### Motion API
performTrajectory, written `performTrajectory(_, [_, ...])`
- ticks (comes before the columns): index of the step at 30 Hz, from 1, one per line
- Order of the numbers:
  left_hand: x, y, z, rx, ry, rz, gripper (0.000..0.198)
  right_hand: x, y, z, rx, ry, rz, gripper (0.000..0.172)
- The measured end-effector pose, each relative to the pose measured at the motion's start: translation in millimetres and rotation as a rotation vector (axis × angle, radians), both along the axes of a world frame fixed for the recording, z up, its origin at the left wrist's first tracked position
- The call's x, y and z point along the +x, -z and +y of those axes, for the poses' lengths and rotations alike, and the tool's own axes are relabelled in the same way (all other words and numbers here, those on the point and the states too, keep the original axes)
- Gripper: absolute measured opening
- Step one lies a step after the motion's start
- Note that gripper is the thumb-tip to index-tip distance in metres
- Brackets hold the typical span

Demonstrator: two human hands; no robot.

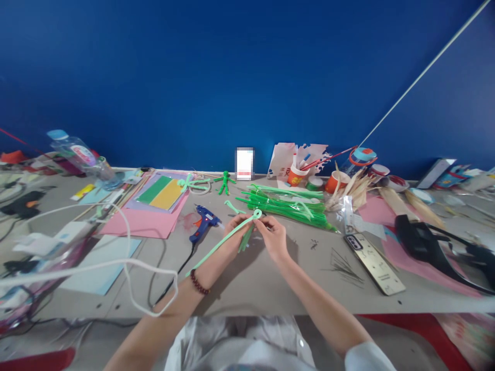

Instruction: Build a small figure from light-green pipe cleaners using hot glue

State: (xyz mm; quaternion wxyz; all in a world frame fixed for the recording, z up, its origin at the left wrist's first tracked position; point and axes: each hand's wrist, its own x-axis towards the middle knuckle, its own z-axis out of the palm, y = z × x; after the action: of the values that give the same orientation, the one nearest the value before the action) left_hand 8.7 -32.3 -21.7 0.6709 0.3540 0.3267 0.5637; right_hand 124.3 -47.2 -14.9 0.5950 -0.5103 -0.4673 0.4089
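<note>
Both my hands meet over the middle of the grey table (270, 278). My left hand (237, 232) pinches a light green pipe cleaner (224, 239) whose long tail runs down to the left over my wrist. My right hand (274, 234) grips the same piece near its small loop at the top, with darker green strips hanging under it. A beaded bracelet (199, 283) sits on my left wrist.
A blue glue gun (204, 221) with a black cord lies left of my hands. A pile of green pipe cleaners (290, 203) lies behind. Pink paper (143, 221), a phone (373, 263), cups (297, 178), a bottle (77, 152) and a white cable (127, 263) surround them.
</note>
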Motion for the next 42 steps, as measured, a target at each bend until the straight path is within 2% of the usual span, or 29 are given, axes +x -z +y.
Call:
performTrajectory(9, [-1.2, 2.6, 0.0, 0.064, -0.055, 0.158, 0.019, 1.6, 2.5, 1.3, 0.012, 0.011, -0.009, 0.023])
performTrajectory(14, [0.7, -3.3, -0.5, -0.024, -0.039, 0.035, 0.022, 2.6, 3.7, 2.4, 0.022, -0.034, -0.003, 0.023])
performTrajectory(17, [0.1, -6.8, 0.5, -0.105, 0.031, 0.011, 0.023, 4.1, 5.3, 4.1, 0.038, -0.038, -0.041, 0.025])
performTrajectory(20, [-1.9, -9.6, 1.4, -0.128, 0.088, -0.024, 0.023, 5.8, 7.8, 7.4, -0.016, -0.031, 0.032, 0.03])
performTrajectory(23, [-5.4, -14.6, -0.7, -0.101, 0.177, -0.046, 0.024, 6.3, 11.2, 11.3, -0.105, -0.034, 0.153, 0.032])
performTrajectory(24, [-6.7, -17.4, -2.5, -0.062, 0.257, -0.05, 0.025, 6.0, 12.2, 12.2, -0.118, -0.047, 0.167, 0.031])
performTrajectory(26, [-8.9, -24.9, -7.8, 0.003, 0.379, -0.014, 0.025, 4.4, 13.3, 12.8, -0.106, -0.098, 0.163, 0.028])
performTrajectory(28, [-9.6, -34.5, -14.1, 0.039, 0.433, 0.083, 0.028, 2.0, 13.0, 11.6, -0.076, -0.174, 0.134, 0.028])
performTrajectory(31, [-8.1, -49.4, -21.1, 0.079, 0.405, 0.23, 0.029, -0.5, 9.6, 8.3, -0.086, -0.303, 0.093, 0.03])
performTrajectory(34, [-7.4, -58.8, -21.7, 0.092, 0.222, 0.252, 0.028, 2.0, 0.7, 5.8, -0.086, -0.27, 0.127, 0.028])
performTrajectory(37, [-9.5, -59.6, -16.7, 0.14, 0.068, 0.348, 0.032, 6.8, -15.7, 2.2, -0.003, -0.153, 0.163, 0.018])
performTrajectory(39, [-11.2, -57.2, -12.7, 0.175, -0.001, 0.435, 0.033, 7.1, -28.2, -3.2, 0.027, -0.204, 0.161, 0.016])
performTrajectory(42, [-12.3, -54.5, -9.1, 0.221, -0.161, 0.535, 0.033, 0.2, -41.0, -14.4, 0.055, -0.326, 0.126, 0.027])
